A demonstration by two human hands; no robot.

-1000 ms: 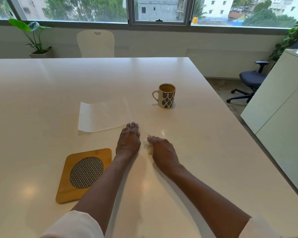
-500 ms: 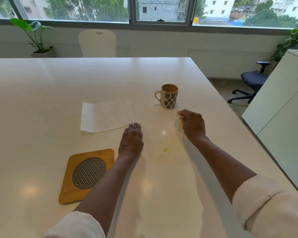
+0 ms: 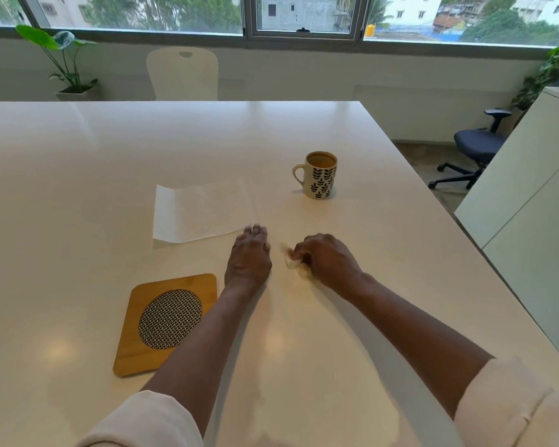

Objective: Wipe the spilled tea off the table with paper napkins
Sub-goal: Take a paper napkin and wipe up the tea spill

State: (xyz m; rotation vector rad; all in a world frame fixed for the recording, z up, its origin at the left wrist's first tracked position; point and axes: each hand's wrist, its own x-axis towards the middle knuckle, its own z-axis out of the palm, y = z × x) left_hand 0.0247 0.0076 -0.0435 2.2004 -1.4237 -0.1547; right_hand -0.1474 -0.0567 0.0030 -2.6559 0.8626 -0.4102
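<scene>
Your right hand [image 3: 328,261] curls its fingers around a crumpled, tea-stained white paper napkin [image 3: 292,260] on the glossy white counter [image 3: 368,285]; your left hand [image 3: 248,258] rests flat, fingers straight.

Leaf-patterned mug [image 3: 320,175], bamboo trivet [image 3: 167,322], white chair [image 3: 183,74], office chair [image 3: 476,146], potted plant [image 3: 68,64]

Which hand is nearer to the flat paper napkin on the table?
The left hand: its fingertips lie right at the near right corner of the flat napkin. The right hand, gripping a crumpled napkin, is farther right, apart from it.
</scene>
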